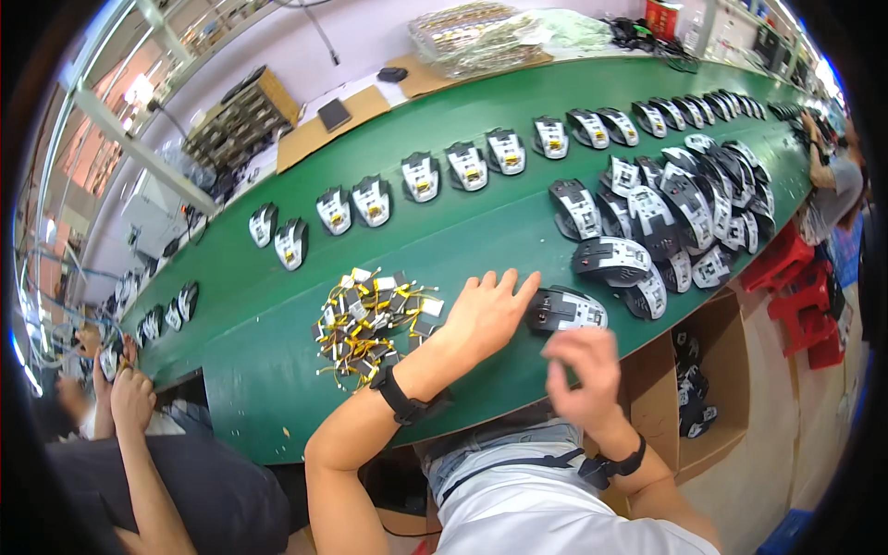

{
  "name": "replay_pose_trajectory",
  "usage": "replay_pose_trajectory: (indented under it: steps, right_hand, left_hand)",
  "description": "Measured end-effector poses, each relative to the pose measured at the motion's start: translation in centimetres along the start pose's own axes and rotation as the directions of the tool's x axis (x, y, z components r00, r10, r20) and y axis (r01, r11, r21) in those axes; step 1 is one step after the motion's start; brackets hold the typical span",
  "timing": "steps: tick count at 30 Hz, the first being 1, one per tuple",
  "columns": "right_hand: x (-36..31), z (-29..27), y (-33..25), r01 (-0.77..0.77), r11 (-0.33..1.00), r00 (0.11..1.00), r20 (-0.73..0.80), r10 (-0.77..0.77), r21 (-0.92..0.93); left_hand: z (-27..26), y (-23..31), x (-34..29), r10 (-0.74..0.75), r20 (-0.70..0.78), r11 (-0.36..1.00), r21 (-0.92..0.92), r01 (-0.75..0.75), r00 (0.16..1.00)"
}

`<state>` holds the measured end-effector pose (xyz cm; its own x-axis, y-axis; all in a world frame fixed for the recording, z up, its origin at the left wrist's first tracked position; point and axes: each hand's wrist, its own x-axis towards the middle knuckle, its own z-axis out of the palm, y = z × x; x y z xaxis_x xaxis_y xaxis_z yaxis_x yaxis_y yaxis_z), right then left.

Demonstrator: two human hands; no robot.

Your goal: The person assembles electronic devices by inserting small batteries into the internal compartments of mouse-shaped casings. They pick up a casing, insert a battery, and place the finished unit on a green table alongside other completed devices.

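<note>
One black-and-grey plastic mouse shell (564, 310) steadied under your flat, open left hand (486, 314); your right hand (581, 370) is blurred, grip unclear. Fitting step, likely; next needs careful alignment.

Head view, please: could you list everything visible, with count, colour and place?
green belt: one, running left to far right
mouse shell: one, black and grey, beside both hands
piled mouse shells: many, black and white, right of belt
row of mouse shells: many, black and white, along far edge
small wired parts: a heap, yellow wires, left of the left hand
cardboard box: one, brown, below belt
red stools: stacked, right
co-worker's hands: lower left
left hand: flat on the belt, black wristband
right hand: blurred, near the shell
</note>
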<state>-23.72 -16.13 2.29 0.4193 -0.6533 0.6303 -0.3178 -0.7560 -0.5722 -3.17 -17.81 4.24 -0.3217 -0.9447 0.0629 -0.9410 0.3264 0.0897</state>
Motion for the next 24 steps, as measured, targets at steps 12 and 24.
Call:
replay_pose_trajectory:
  steps: [12, 24]
  right_hand:
    - [2.0, 0.0, 3.3, -0.153, 0.963, 0.965, 0.175, 0.194, -0.224]
    - [4.5, 2.7, -5.2, -0.261, 0.855, 0.789, 0.61, -0.079, 0.448]
  left_hand:
    - [-0.5, 6.0, -7.0, -0.304, -0.221, 0.751, -0.654, 0.09, 0.927]
    - [5.3, 5.8, -15.5, -0.496, 0.149, -0.567, -0.802, -0.189, 0.855]
